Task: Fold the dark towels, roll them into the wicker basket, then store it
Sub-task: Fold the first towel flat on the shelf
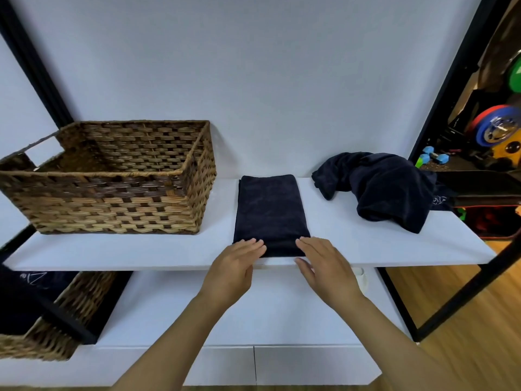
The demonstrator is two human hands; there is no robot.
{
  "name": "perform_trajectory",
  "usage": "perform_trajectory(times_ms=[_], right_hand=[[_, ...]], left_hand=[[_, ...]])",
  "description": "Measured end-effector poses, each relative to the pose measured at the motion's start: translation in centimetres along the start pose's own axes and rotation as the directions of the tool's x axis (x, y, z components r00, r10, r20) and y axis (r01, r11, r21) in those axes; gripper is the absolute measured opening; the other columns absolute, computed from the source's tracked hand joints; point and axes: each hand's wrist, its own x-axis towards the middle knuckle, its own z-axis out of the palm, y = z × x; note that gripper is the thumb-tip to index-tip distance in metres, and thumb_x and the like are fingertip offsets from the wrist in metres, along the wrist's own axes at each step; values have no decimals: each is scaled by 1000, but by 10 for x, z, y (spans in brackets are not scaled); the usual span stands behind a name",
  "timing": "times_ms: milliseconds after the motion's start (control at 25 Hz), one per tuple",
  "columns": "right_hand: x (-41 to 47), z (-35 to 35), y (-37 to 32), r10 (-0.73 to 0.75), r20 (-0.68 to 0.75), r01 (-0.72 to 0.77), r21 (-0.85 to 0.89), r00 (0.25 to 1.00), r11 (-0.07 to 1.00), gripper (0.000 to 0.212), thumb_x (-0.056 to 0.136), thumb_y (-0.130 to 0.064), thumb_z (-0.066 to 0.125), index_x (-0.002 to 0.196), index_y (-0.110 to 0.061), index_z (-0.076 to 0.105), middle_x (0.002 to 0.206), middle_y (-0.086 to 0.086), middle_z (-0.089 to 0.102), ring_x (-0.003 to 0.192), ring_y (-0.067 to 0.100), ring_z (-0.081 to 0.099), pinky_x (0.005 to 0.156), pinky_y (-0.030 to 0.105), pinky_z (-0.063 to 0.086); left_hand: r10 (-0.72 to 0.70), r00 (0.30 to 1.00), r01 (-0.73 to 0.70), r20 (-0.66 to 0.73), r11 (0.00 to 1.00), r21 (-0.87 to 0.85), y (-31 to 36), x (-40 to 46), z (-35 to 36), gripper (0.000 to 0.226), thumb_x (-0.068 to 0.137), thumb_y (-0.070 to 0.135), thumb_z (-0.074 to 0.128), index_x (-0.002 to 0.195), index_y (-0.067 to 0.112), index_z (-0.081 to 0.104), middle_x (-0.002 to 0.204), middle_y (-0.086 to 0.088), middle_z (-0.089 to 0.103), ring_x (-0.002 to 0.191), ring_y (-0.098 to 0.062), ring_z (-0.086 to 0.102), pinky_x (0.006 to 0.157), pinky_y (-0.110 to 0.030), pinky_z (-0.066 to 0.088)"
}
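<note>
A person's two hands reach over the front edge of a white shelf (366, 249) set in a black metal frame (439, 88) against a pale wall (253, 66). The left hand (235, 266) and right hand (324, 266) lie flat with fingers straight, their tips resting on the near end of a folded dark towel (270, 210) that lies lengthwise at the middle of the shelf. To its left stands an open wicker basket (118, 204), close beside the towel but not touching it. To the right, well apart, sits a crumpled dark towel (389, 187) heaped near the shelf's far corner. Below, on a lower white shelf (174, 311), a second basket (56, 328) shows at the left edge, dark cloth inside. Wooden floor (465, 334) runs to the right, where coloured gym weights (496, 125) show beyond the frame.
</note>
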Motion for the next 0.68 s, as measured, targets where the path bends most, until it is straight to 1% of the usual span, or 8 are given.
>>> perform_trajectory(times_ms=[80,200,280,360,440,560,640,680], right_hand=[[8,-1,2,-4,-28,3,-19,1000,1000,37,94,-36,61,122,-13,69,116,-2,68,96,22,62,80,34,54],[19,-6,4,8,0,-8,-10,1000,1000,30,89,-31,73,115,-15,70,106,-6,66,86,20,56,77,32,48],[23,-9,4,1,41,-1,-13,999,1000,23,94,-30,68,112,-16,70,103,-6,63,87,19,53,80,34,47],[32,-18,-2,47,132,-52,32,990,998,18,101,-32,56,106,-18,66,103,-7,59,90,17,49,85,34,44],[45,-27,-10,150,260,-171,61,954,983,28,106,-35,43,94,-18,61,98,-6,57,93,18,46,88,34,40],[62,-33,-17,263,361,-269,-33,895,963,42,108,-39,29,73,-19,42,86,-1,52,89,23,46,87,38,38],[65,-28,-19,321,378,-299,-118,868,947,39,107,-39,29,76,-19,40,90,1,53,90,25,48,89,40,39],[65,-24,-21,330,348,-308,-118,877,944,31,106,-37,33,82,-19,42,94,1,52,91,25,48,88,40,40]], left_hand=[[-40,999,40,10,999,19,1,2,2,40,91,3,68,130,12,67,128,-1,68,117,-21,62,101,-37,52],[-64,997,64,33,998,14,0,16,1,33,95,23,70,126,13,68,113,4,64,102,-16,55,89,-30,50],[-86,993,83,77,996,37,0,22,0,27,95,25,69,119,14,70,107,4,61,97,-16,52,85,-31,49],[-92,991,79,101,988,131,4,28,-4,18,98,25,64,111,15,70,103,3,60,94,-18,52,83,-35,49],[-157,975,122,157,969,213,8,38,-9,19,106,28,49,104,18,65,99,4,58,94,-19,49,87,-35,42],[-297,924,202,242,914,352,14,58,-20,26,109,25,31,88,22,45,85,6,52,83,-20,45,88,-37,31],[-335,897,227,288,909,350,14,66,-17,23,109,26,30,92,21,44,79,3,58,74,-23,51,87,-39,31],[-340,892,242,298,916,320,12,69,-15,20,110,30,31,97,21,43,78,3,61,72,-24,54,87,-39,32]])
